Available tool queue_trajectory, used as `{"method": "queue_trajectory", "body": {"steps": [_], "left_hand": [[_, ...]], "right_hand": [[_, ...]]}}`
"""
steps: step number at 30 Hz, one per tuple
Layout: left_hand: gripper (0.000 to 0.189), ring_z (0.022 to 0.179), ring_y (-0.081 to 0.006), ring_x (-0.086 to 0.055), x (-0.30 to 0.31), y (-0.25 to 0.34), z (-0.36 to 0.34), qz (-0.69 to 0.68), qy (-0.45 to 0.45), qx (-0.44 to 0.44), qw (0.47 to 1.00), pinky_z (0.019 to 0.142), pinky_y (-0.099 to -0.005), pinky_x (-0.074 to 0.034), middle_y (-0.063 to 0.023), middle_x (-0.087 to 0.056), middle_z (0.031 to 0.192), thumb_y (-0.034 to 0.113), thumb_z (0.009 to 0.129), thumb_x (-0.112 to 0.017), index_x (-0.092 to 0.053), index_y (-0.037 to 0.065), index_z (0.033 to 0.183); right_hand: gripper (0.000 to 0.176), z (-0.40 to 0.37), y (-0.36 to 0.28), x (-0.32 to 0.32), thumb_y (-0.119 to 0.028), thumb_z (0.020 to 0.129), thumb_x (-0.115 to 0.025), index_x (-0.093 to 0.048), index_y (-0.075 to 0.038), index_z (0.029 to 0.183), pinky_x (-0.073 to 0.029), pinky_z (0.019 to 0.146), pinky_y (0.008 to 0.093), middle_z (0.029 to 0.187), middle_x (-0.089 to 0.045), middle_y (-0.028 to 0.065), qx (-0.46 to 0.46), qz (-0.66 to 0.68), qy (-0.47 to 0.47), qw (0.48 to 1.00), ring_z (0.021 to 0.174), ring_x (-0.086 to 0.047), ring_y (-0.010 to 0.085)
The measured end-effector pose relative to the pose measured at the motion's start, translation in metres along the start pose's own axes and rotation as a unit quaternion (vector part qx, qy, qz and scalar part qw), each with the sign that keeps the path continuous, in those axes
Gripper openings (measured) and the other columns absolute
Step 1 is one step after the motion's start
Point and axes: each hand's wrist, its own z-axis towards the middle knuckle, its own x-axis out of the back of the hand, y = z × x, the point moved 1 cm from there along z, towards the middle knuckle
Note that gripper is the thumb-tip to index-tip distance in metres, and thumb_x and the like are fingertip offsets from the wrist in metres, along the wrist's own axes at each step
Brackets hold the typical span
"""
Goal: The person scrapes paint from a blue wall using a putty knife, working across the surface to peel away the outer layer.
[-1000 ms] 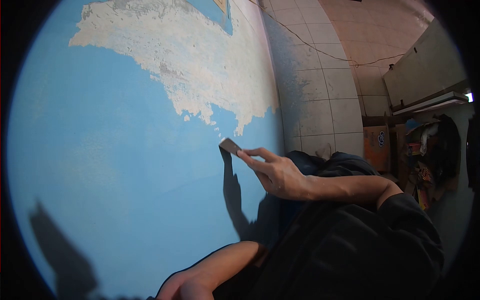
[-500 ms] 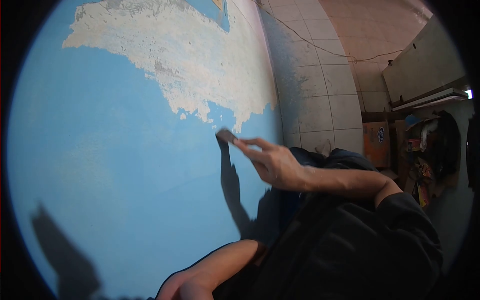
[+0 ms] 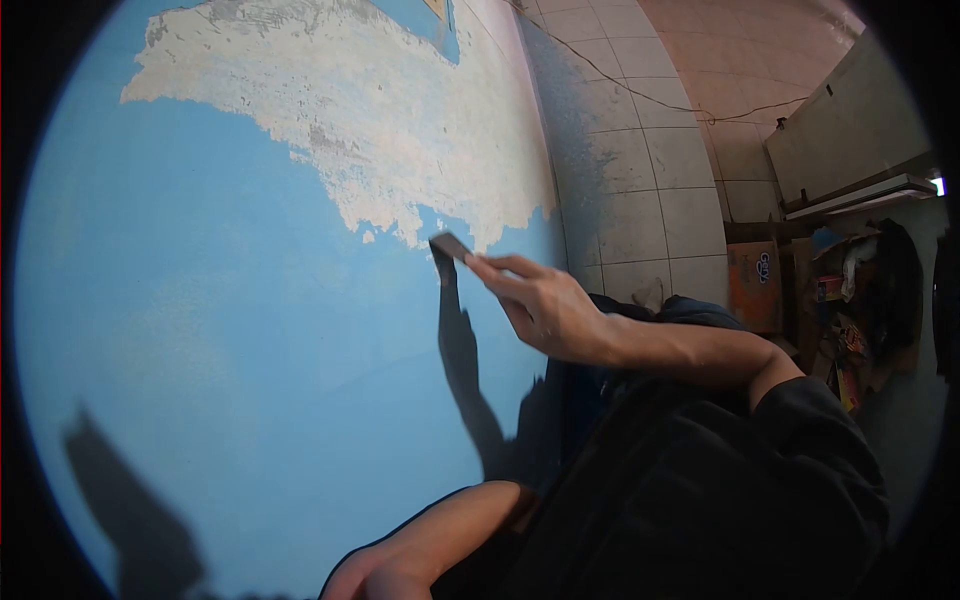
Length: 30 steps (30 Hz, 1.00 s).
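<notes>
My right hand point(image 3: 555, 310) is closed on a small scraper point(image 3: 452, 246) with a flat, dark blade. The blade's end is at the blue painted wall point(image 3: 270, 330), just under the ragged lower edge of a bare whitish patch point(image 3: 420, 130). Small pale chips in the paint show around the blade. Below the scraper, the shadow of my hand and arm falls on the blue paint. My left arm point(image 3: 450, 535) is bent at the bottom of the view, close to the wall; its hand is out of view.
Right of the wall lies a tiled floor point(image 3: 635, 220), with blue dust along the wall's foot. A thin cable point(image 3: 650, 98) runs across it. Further right are a cardboard box point(image 3: 753, 285), a pale panel point(image 3: 850, 120) and a heap of mixed items point(image 3: 850, 330).
My right hand has moved the scraper a little up the view, to the edge of the bare patch. A pale mark now shows beside the blade. My left arm is almost still.
</notes>
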Motion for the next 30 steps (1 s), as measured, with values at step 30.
{"method": "queue_trajectory", "body": {"steps": [30], "left_hand": [[0.043,0.041,-0.0062,-0.04,0.008,0.0,0.001,0.036,-0.037,-0.011,0.999,0.04,-0.0216,-0.035,0.0077,-0.038,0.051,0.04,0.109,-0.041,-0.051,0.013,0.077]], "right_hand": [[0.055,-0.006,-0.01,0.007,0.002,0.094,-0.059,-0.049,-0.004,0.148,-0.062,0.059,0.0364,0.129,-0.063,0.0197,-0.011,0.016,-0.038,0.999,0.071,-0.072,0.0291]]}}
